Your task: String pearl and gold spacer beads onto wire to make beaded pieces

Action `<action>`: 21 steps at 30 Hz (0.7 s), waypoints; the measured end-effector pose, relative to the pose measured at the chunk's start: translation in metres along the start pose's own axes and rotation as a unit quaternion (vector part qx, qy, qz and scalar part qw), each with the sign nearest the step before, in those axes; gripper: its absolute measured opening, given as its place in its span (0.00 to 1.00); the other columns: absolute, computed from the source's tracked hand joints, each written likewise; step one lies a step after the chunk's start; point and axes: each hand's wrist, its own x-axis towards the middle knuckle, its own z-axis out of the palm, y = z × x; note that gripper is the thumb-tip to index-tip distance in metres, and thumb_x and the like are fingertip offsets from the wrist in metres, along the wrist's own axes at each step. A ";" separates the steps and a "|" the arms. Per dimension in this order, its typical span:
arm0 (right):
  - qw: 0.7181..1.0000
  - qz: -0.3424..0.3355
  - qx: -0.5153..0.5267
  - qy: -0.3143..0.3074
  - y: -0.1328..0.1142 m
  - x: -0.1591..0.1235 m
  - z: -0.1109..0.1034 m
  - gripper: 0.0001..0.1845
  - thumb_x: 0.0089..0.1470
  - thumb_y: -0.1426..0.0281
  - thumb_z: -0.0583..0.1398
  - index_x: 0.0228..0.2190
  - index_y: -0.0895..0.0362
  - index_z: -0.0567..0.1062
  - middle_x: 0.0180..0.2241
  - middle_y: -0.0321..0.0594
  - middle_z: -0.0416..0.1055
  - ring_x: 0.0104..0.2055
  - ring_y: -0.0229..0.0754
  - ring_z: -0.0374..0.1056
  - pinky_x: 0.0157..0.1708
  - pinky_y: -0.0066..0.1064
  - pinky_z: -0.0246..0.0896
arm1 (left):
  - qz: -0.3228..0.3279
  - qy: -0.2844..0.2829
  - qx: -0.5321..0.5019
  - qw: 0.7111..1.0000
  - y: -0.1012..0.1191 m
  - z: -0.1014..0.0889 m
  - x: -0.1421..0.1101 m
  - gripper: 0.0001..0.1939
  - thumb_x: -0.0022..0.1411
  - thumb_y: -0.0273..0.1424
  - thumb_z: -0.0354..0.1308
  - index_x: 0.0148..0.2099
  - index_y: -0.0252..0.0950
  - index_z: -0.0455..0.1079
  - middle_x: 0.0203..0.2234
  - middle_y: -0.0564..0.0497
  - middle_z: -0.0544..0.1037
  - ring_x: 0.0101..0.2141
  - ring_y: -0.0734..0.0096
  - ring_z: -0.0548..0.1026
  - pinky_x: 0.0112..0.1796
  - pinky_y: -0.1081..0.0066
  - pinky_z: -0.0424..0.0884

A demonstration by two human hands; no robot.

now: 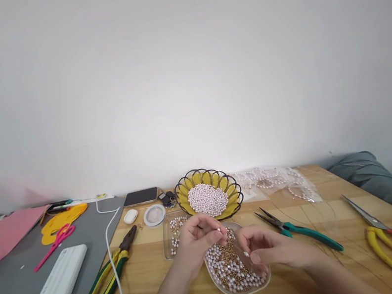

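Above an oval clear tray (243, 293), my left hand (196, 239) is closed in a pinch, with a small pale bead at its fingertips. My right hand (273, 249) faces it over the tray's right side, thumb and forefinger closed on another pale bead (246, 254). A faint thin line, like wire or thread, runs beside that bead. Pearly and gold beads (225, 267) lie mixed in the tray. Behind my left hand stands a square clear box (166, 237) with similar beads. A black wire basket with a yellow lining (233, 192) holds many pale pearls (208, 199).
Teal needle-nose pliers (308, 236) and large scissors (379, 231) lie right, near loose thin wire. Bagged bead strings (280, 180) lie behind. Leftward are green-yellow pliers (107, 279), a white cable (113, 261), power bank (56, 288), pink scissors (56, 243) and phone (140, 196). A person's clothed leg (382, 181) shows right.
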 end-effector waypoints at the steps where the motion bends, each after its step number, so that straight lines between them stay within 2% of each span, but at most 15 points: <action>1: 1.000 0.002 0.001 0.000 0.000 0.000 0.000 0.17 0.53 0.63 0.71 0.29 0.56 0.69 0.20 0.28 0.69 0.20 0.29 0.62 0.21 0.20 0.56 | -0.008 -0.007 -0.007 1.000 0.000 0.001 0.000 0.12 0.52 0.31 0.76 0.32 0.33 0.76 0.27 0.49 0.83 0.28 0.73 0.79 0.30 0.76 0.75; 6: 1.000 0.004 0.013 0.002 0.004 0.001 -0.002 0.18 0.52 0.63 0.72 0.28 0.57 0.69 0.20 0.28 0.70 0.20 0.29 0.63 0.21 0.20 0.57 | -0.035 -0.027 -0.022 0.999 0.000 0.001 0.000 0.14 0.52 0.33 0.76 0.33 0.33 0.76 0.26 0.49 0.83 0.28 0.71 0.80 0.27 0.76 0.76; 11: 1.000 0.007 0.012 0.000 0.007 0.000 -0.004 0.18 0.51 0.63 0.72 0.28 0.56 0.69 0.20 0.28 0.70 0.19 0.29 0.63 0.20 0.19 0.54 | -0.039 -0.006 0.002 0.999 -0.003 -0.001 -0.001 0.15 0.51 0.36 0.77 0.37 0.32 0.80 0.26 0.47 0.84 0.29 0.69 0.81 0.27 0.77 0.76; 21: 1.000 0.008 0.009 -0.002 0.005 0.001 -0.003 0.18 0.52 0.62 0.72 0.28 0.56 0.70 0.19 0.27 0.69 0.19 0.28 0.62 0.21 0.20 0.56 | -0.024 0.012 0.000 1.000 -0.004 -0.001 0.001 0.12 0.48 0.34 0.79 0.31 0.33 0.82 0.26 0.47 0.84 0.28 0.71 0.80 0.28 0.78 0.76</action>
